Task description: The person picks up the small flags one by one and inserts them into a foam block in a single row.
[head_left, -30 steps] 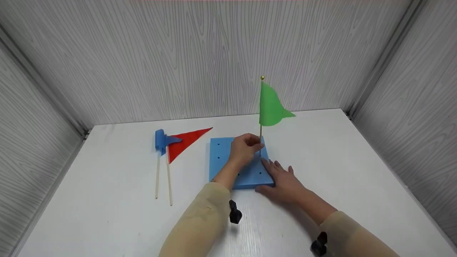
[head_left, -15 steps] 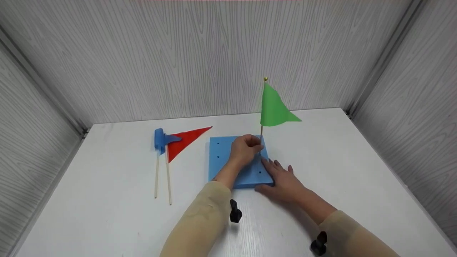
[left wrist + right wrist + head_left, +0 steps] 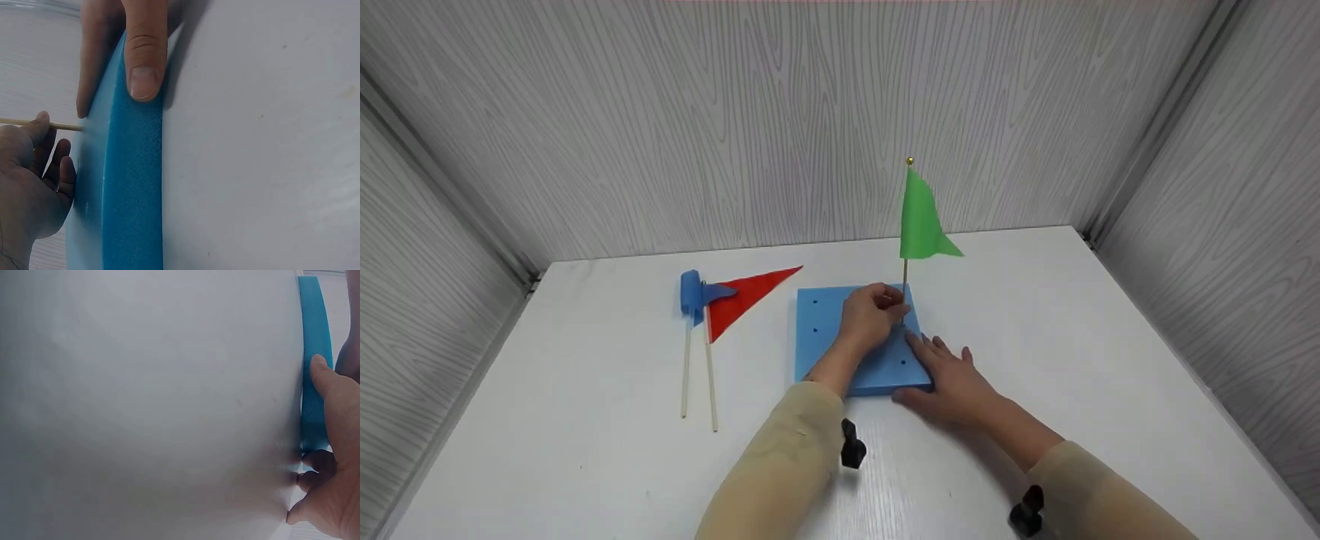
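Note:
A blue foam board (image 3: pixel 825 341) with small holes lies flat on the white table (image 3: pixel 585 420). A green flag (image 3: pixel 921 221) stands upright on a thin wooden stick (image 3: pixel 904 277) at the board's far right part. My left hand (image 3: pixel 891 306) pinches that stick just above the board; the left wrist view shows the stick (image 3: pixel 62 126) between thumb and fingers. My right hand (image 3: pixel 928 361) rests on the board's near right corner, fingers flat on top. Its thumb (image 3: pixel 145 62) presses the front edge of the board (image 3: pixel 132 197). The right wrist view shows the thumb (image 3: pixel 329 391) on the board's edge (image 3: pixel 314 337).
A red flag (image 3: pixel 748 295) and a rolled blue flag (image 3: pixel 693 292) lie on their sticks to the left of the board. Grey wood-grain walls (image 3: pixel 780 127) close in the table at the back and both sides.
The green flag has turned on its stick and now looks narrower, and its top has swung slightly left. Both hands stay where they were.

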The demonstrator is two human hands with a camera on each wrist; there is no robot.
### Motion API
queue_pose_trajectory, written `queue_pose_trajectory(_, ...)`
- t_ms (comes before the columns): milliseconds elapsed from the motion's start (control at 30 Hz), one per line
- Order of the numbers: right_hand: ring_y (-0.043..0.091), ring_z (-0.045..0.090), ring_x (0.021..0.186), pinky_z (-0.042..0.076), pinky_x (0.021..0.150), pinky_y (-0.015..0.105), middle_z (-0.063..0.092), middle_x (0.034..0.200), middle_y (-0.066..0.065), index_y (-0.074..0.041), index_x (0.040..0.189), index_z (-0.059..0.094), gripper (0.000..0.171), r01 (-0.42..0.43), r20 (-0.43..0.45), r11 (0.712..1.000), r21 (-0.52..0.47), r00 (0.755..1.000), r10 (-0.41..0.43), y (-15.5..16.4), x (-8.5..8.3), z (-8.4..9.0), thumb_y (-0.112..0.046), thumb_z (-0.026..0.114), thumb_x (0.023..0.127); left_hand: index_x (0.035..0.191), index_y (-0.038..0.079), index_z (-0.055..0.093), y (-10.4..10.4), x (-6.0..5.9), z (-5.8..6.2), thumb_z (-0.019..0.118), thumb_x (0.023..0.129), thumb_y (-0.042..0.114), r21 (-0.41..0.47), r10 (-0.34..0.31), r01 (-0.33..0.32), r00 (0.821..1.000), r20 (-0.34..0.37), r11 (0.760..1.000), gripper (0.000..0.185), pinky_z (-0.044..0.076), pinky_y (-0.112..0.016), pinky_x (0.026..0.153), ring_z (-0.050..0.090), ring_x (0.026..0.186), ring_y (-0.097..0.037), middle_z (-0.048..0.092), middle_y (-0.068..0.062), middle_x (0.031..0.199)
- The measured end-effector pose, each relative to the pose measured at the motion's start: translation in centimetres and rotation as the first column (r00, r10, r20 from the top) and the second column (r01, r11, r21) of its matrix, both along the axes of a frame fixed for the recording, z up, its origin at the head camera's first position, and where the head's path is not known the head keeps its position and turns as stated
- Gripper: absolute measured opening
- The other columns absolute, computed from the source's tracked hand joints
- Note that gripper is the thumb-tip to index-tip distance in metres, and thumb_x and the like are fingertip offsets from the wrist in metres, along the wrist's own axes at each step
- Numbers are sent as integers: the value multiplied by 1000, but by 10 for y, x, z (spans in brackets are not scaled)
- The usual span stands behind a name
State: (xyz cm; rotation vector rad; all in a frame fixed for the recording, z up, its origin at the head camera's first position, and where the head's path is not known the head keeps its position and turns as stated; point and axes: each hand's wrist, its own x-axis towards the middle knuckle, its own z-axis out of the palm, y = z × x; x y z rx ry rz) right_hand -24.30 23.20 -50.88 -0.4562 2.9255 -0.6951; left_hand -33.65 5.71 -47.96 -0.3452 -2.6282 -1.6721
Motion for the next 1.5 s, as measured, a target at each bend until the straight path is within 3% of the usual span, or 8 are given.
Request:
queue_pose_trajectory(167, 38, 21, 160, 9, 122, 74, 31, 171, 15, -15, 170, 24, 102, -3, 13, 1000, 9, 1000, 3, -2, -2, 0, -65, 70, 94, 114, 13, 79, -4, 2, 0, 78, 98, 18, 44, 13, -14, 999, 32, 999, 16, 56, -33, 88, 69, 98, -14, 77, 0, 105)
queue_pose_trajectory(367, 38, 20, 160, 8, 122, 74, 31, 171, 15, -18, 171, 23, 102, -6, 27, 1000, 8, 1000, 5, -3, -5, 0, -67, 69, 94, 128, 10, 75, -11, 4, 4, 78, 98, 16, 144, -17, 3, 995, 97, 990, 30, 57, -32, 90, 69, 105, -15, 76, 0, 111)
queue_pose_trajectory(733, 40, 21, 160, 8, 123, 72, 30, 171, 16, -20, 171, 23, 103, 17, 45, 1000, 19, 999, -17, 0, -9, -1, -69, 70, 92, 128, 18, 75, -33, 5, 20, 77, 100, 19, 121, -36, 23, 994, 107, 992, 29, 56, -33, 96, 66, 113, -16, 73, 3, 116)
queue_pose_trajectory(1133, 39, 19, 160, 5, 125, 69, 28, 172, 15, -22, 171, 20, 103, 25, 49, 1000, 0, 998, -25, 10, -16, -5, -66, 70, 93, 132, 19, 74, -88, 7, 53, 79, 98, 22, 164, -24, 11, 997, 77, 986, 35, 58, -34, 96, 66, 115, -20, 73, 2, 120)
queue_pose_trajectory(1300, 40, 19, 160, 5, 124, 70, 29, 172, 16, -23, 171, 20, 103, 26, 37, 1000, -5, 999, -26, 15, -18, -6, -67, 70, 93, 134, 19, 73, -120, 10, 64, 79, 98, 21, 167, -4, -3, 999, 42, 986, 36, 58, -33, 97, 67, 115, -20, 73, 0, 120)
queue_pose_trajectory(1500, 40, 19, 160, 5, 124, 70, 29, 171, 17, -22, 172, 19, 104, 22, 37, 1000, -8, 999, -22, 18, -20, -7, -66, 70, 93, 134, 15, 73, -167, 11, 69, 78, 99, 21, 172, 25, -28, 1000, 18, 985, 36, 56, -36, 102, 68, 116, -22, 73, -5, 123)
